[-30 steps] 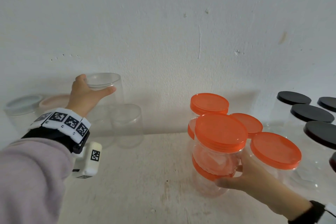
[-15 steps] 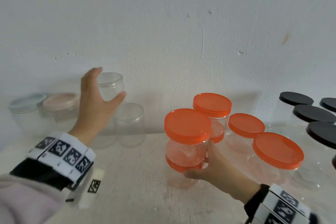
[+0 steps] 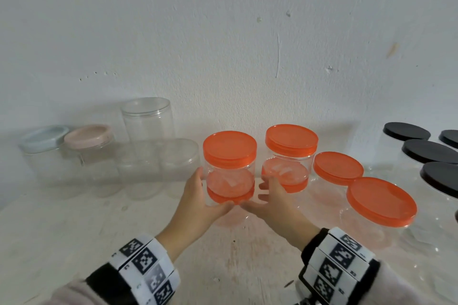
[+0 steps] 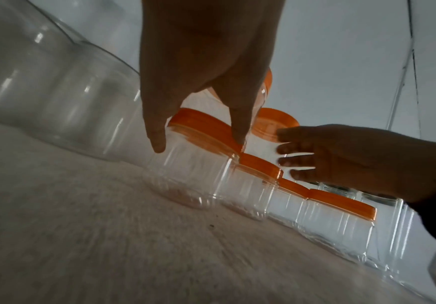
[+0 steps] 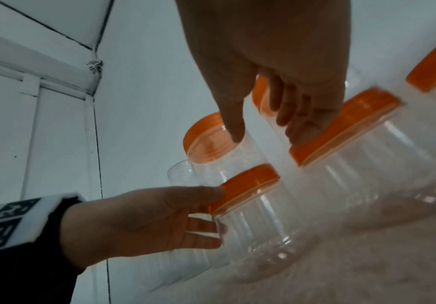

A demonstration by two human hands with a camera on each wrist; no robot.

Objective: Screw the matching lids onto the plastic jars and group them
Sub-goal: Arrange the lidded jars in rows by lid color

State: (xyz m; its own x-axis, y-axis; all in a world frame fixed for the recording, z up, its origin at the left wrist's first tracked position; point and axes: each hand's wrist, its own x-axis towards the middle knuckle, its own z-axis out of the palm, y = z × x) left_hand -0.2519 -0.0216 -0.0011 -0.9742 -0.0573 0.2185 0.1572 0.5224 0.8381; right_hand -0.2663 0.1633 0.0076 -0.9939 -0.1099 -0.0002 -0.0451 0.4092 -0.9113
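**Stacked orange-lidded jar being held between two hands**

A clear jar with an orange lid [image 3: 229, 148] is being kept upright, its long axis vertical and its lid facing up, on top of a second orange-lidded jar [image 3: 230, 208] that is standing on the pale tabletop [image 3: 74, 242]. The stack is being held near the middle of the table, in front of the wall.

The upper jar is being gripped low down by the left hand [image 3: 198, 202], with the thumb curled across the near side and the fingers wrapped round the left and far side, at the level of the lower jar's lid. In the right wrist view the same hand [image 5: 144, 222] is being shown with its fingers spread against the lower jar's lid rim and wall.

The right hand [image 3: 275, 202] is being held just beside the stack on its right, with fingers loosely extended; nothing is being clasped by it, and whether the jar is being touched cannot be told.

Just to the right, another stacked orange-lidded pair [image 3: 291, 141] is standing upright, with two lower orange-lidded jars [image 3: 338, 167] beside it. Further right, black-lidded jars [image 3: 430, 151] are being kept together. To the left, clear-lidded jars [image 3: 146, 119], a pink-lidded jar [image 3: 88, 135] and a blue-lidded jar [image 3: 44, 137] are standing against the wall.
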